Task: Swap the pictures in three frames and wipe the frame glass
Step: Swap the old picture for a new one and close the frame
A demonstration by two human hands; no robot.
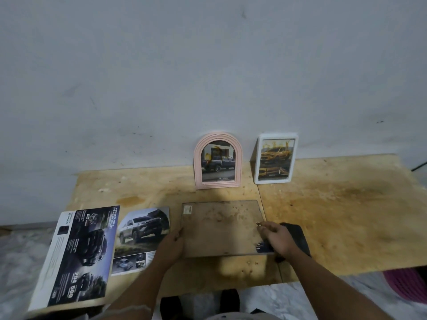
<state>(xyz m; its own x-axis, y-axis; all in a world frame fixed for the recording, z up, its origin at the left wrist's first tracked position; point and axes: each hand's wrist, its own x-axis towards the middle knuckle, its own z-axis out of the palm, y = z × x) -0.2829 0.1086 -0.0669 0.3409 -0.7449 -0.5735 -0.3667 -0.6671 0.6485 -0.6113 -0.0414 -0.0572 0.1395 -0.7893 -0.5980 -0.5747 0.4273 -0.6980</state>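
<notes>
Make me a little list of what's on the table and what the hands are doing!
table: wooden table, stained, against a grey wall
pink arched frame: standing at the wall, dark truck picture inside
white frame: standing right of it, yellow truck picture inside
flat frame back: lying face down in the middle
left hand: holds its left edge
right hand: fingers at its right edge, on a small clip
loose car picture: lying left of the flat frame
brochure: at the far left
dark cloth: under the right hand
</notes>
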